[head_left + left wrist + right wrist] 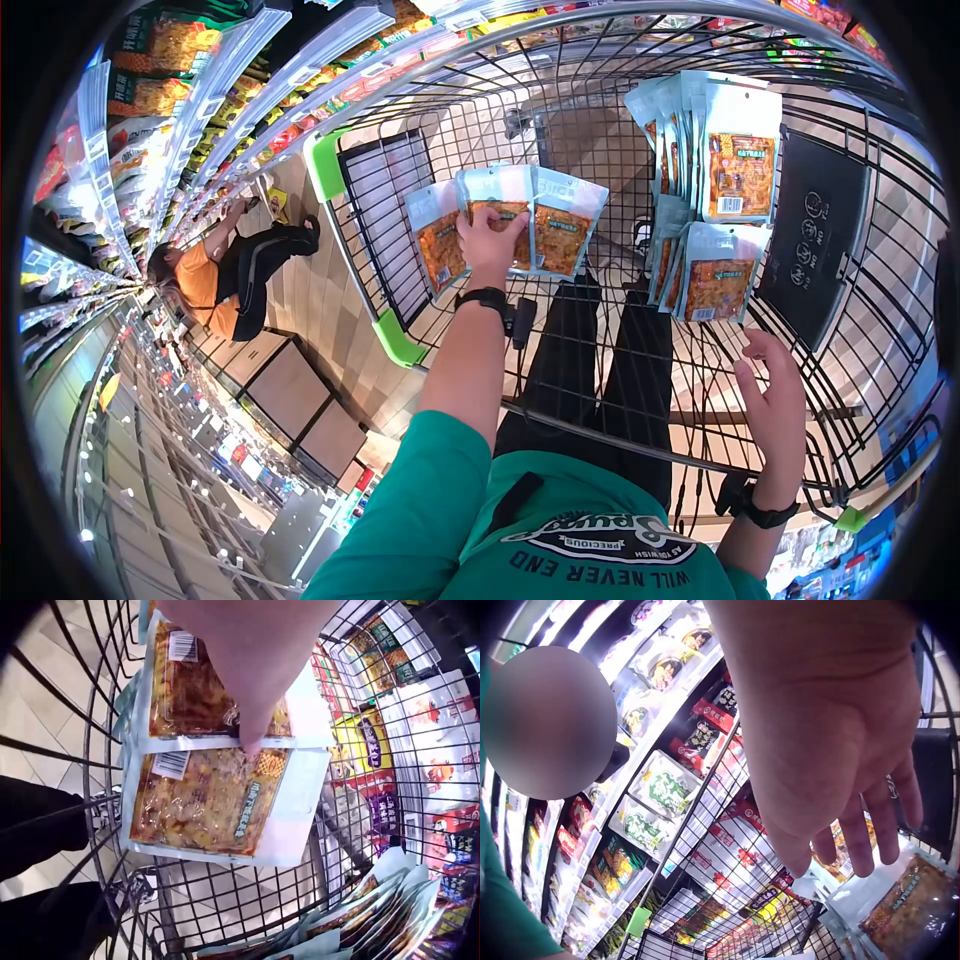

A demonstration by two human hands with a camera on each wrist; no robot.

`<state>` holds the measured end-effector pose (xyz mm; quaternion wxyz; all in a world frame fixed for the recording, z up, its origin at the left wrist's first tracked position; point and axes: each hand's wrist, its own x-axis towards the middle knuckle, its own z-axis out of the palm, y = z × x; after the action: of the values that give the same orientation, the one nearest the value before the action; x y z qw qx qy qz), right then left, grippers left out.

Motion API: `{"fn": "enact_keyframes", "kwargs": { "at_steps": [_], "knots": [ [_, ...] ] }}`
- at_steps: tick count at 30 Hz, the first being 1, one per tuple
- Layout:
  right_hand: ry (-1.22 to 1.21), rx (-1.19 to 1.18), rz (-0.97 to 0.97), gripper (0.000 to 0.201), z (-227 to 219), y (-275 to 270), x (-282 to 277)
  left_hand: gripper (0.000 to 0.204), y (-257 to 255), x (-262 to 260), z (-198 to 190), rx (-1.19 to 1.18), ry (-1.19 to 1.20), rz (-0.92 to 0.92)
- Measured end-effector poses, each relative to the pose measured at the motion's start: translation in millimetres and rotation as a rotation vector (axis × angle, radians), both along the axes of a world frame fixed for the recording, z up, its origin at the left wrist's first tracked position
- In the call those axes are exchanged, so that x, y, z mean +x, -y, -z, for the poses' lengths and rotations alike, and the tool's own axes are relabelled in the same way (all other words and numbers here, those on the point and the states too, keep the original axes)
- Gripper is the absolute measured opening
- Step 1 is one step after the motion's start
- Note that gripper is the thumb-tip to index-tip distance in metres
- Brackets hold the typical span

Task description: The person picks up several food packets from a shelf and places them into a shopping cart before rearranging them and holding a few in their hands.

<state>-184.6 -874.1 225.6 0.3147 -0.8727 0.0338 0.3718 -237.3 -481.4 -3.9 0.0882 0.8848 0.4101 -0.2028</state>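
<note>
My left hand (492,245) is over the left side of the shopping cart, thumb and fingers pinching the middle food packet (498,182). One packet (436,248) lies beside it on the left and another packet (565,222) on the right, their edges overlapping. In the left wrist view, the fingertips press at the edge of a lower packet (199,802) with a barcode and a clear brown-orange window. My right hand (775,395) is held above the cart's near right side with relaxed fingers, holding nothing. Close to it stands a row of similar packets (722,275).
The wire cart (590,440) surrounds the packets, with a black panel (815,230) at its right end. Stocked shelves (190,110) run along the left and far sides. A person in an orange top (210,285) is down by the shelves at left.
</note>
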Motion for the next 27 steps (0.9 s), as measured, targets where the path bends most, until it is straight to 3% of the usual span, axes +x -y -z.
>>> {"fn": "enact_keyframes", "kwargs": {
  "at_steps": [2, 3, 6, 8, 9, 11, 13, 15, 17, 19, 23, 26, 27],
  "knots": [
    [0.001, -0.003, -0.005, 0.033, 0.6, 0.5, -0.7, 0.067, -31.7, -10.2, 12.4, -0.220, 0.134, -0.016],
    [0.004, -0.008, -0.008, 0.033, 1.0, 0.6, -1.4, 0.067, -30.0, -6.7, 6.1, -0.217, 0.132, -0.014],
    [0.020, 0.001, -0.014, 0.033, 2.7, 0.9, -1.9, 0.069, -17.7, 5.2, -10.0, -0.106, 0.180, -0.018],
    [0.017, 0.010, -0.011, 0.033, 2.7, 0.1, -0.8, 0.074, -3.4, 12.4, -18.5, 0.043, 0.179, 0.159],
    [0.018, 0.020, -0.010, 0.033, 2.8, -0.6, -0.4, 0.074, 4.1, 17.4, -23.5, 0.043, 0.177, 0.159],
    [0.014, 0.022, -0.005, 0.033, 2.6, -2.3, -0.2, 0.078, 19.0, 25.1, -29.2, -0.266, 0.172, -0.096],
    [0.016, 0.038, 0.003, 0.033, 2.0, -3.3, 0.3, 0.080, 30.2, 23.6, -21.5, -0.320, 0.140, -0.072],
    [0.013, 0.038, 0.001, 0.034, 1.8, -3.3, 0.4, 0.077, 43.9, 22.6, -17.7, -0.080, -0.023, 0.166],
    [0.009, 0.039, 0.000, 0.034, 3.0, -2.9, 0.6, 0.072, 52.6, 25.8, -17.4, -0.090, -0.058, 0.114],
    [0.002, 0.026, -0.014, 0.034, 4.0, -2.3, -0.2, 0.065, 61.1, 21.6, -16.4, 0.011, -0.125, 0.198],
    [0.006, 0.038, 0.001, 0.034, 3.4, -5.0, 1.5, 0.066, 70.3, 19.2, -15.8, 0.031, -0.133, 0.134],
    [0.014, 0.054, 0.002, 0.034, 4.0, -6.3, 2.0, 0.062, 66.5, 25.5, -19.7, 0.004, -0.227, 0.117],
    [0.012, 0.051, 0.001, 0.034, 4.8, -6.7, 2.4, 0.060, 62.8, 37.4, -29.7, -0.151, -0.360, 0.164]
  ]
}}
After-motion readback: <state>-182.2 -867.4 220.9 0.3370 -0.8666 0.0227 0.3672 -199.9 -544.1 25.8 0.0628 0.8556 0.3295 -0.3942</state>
